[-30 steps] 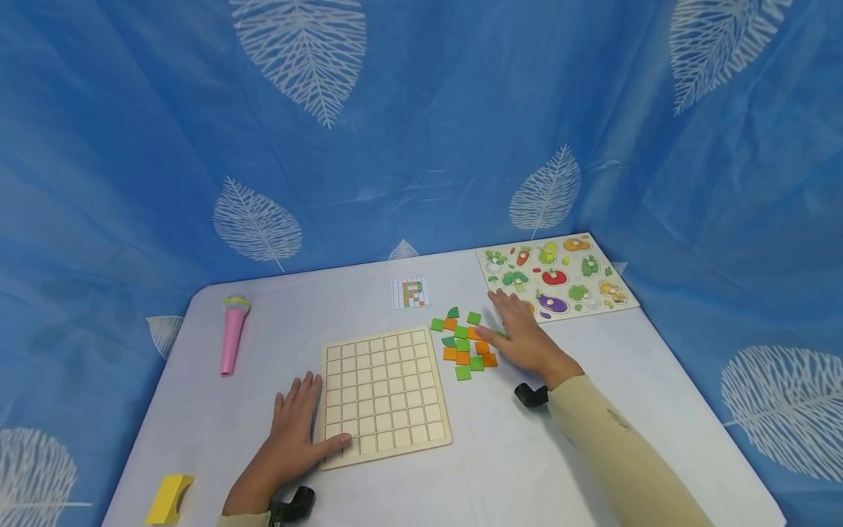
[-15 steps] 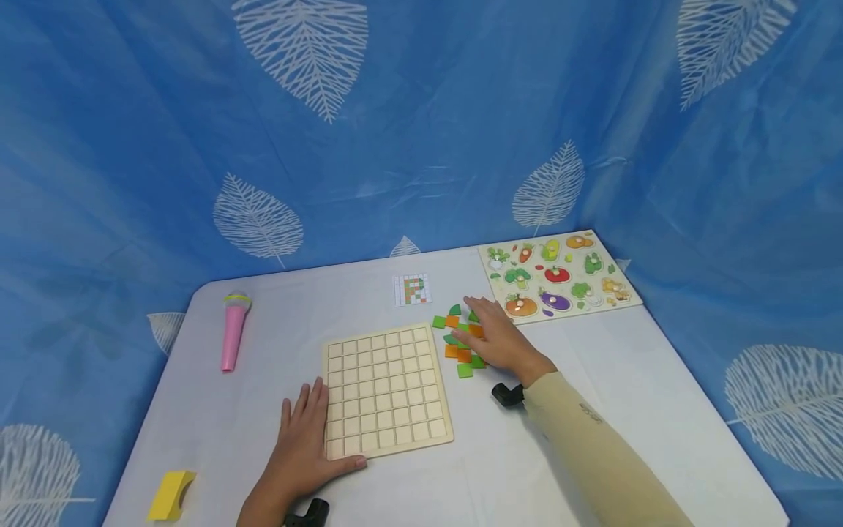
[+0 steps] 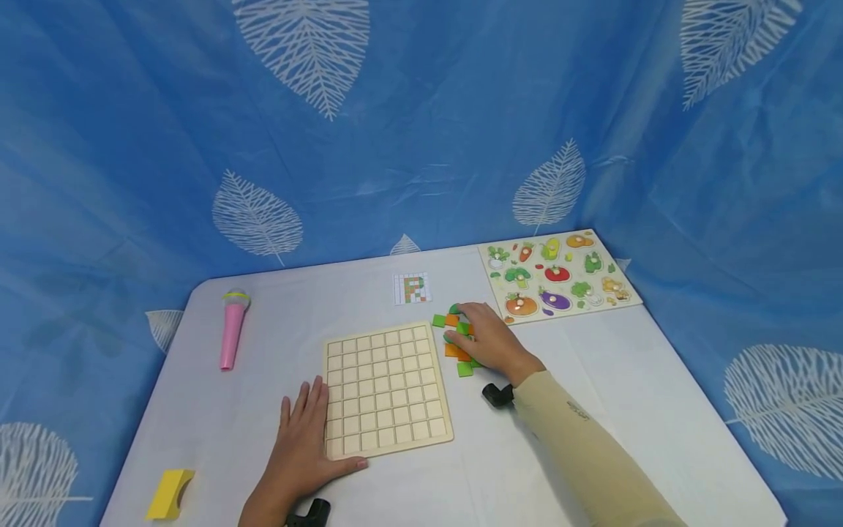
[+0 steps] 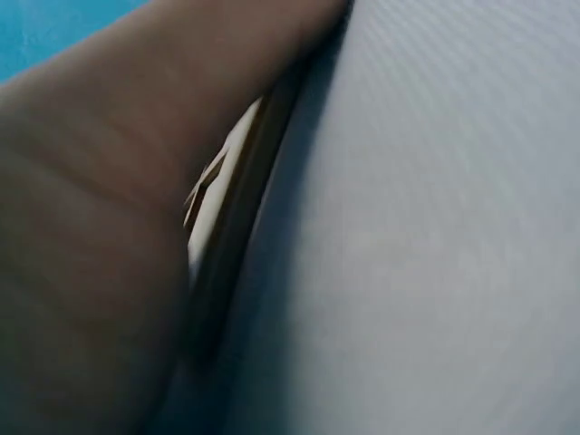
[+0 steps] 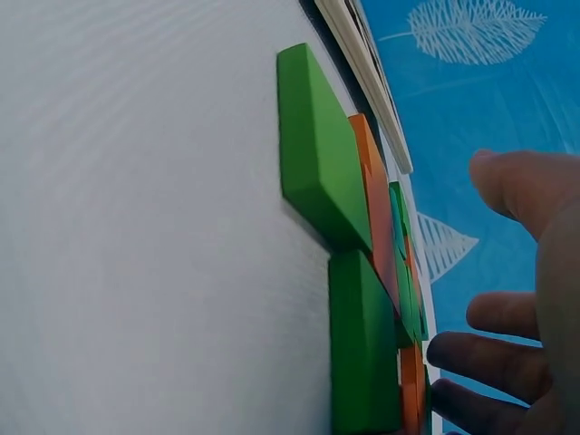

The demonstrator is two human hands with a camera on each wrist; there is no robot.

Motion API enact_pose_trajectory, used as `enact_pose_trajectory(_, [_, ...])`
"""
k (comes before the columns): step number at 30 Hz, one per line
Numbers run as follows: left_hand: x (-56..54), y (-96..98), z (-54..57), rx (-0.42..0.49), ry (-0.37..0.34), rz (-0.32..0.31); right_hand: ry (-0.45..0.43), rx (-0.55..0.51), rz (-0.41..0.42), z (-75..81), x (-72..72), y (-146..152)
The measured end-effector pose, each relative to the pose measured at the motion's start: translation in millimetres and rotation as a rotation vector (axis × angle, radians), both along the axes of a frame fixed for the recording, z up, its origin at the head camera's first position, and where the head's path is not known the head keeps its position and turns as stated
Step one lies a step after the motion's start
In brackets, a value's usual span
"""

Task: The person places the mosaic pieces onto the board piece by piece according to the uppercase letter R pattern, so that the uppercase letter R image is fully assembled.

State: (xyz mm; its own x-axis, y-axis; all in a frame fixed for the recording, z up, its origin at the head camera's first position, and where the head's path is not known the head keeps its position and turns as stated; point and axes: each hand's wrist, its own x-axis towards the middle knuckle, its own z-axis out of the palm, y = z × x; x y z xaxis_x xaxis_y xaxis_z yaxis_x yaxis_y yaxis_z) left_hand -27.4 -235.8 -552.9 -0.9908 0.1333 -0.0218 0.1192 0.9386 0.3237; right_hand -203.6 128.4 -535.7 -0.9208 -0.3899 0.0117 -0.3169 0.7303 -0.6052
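Observation:
In the head view a pale wooden grid board (image 3: 385,388) lies mid-table. My left hand (image 3: 296,454) rests at its near left corner, fingers along the left edge and thumb along the near edge. To the right of the board is a cluster of green tiles (image 3: 465,369) and orange tiles (image 3: 451,350), partly covered by my right hand (image 3: 494,338). Its fingertips are at a dark green rounded tile (image 3: 454,309). In the right wrist view the thumb and fingers (image 5: 489,362) stand apart beside a green tile (image 5: 317,145), with nothing seen between them.
Behind the board lies a small pattern card (image 3: 412,290). A vegetable peg puzzle (image 3: 566,285) occupies the back right corner. On the left are a pink toy microphone (image 3: 231,333) and a yellow block (image 3: 170,495). Blue curtain (image 3: 421,146) closes off the back and sides.
My right hand has moved left over the tile cluster, and its fingers have bent towards the tiles. The left hand has shifted slightly right, its thumb now along the board's near edge.

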Motion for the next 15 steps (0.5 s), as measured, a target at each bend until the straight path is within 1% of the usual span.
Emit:
enact_pose_trajectory(7, [0.9,-1.3,-0.4,-0.001,0.007,-0.011,0.041,0.066,-0.005,-2.5,-1.9,-4.0])
enact_pose_trajectory(15, [1.3,-1.5,-2.1,-0.004,0.009,-0.016,0.152,0.121,-0.026,-2.9,-3.1,-9.1])
